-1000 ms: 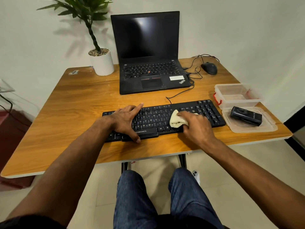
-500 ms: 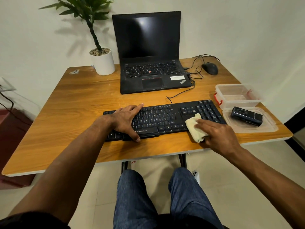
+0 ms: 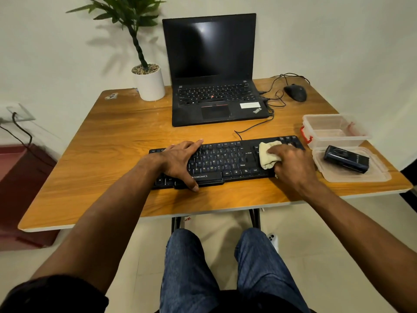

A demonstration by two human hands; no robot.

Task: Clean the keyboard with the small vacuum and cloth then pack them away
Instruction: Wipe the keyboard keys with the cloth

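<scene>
Keyboard sits near-centre on the wooden desk. Left hand lies flat on its left half, fingers spread wide, thumb hooked over the near edge. Right hand presses a bunched cream cloth onto the right key block, fingers curled over it. Small vacuum lies on the clear lid at right, open container just beyond.

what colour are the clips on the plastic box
Red, on the clear plastic box; seen in the head view.
</scene>
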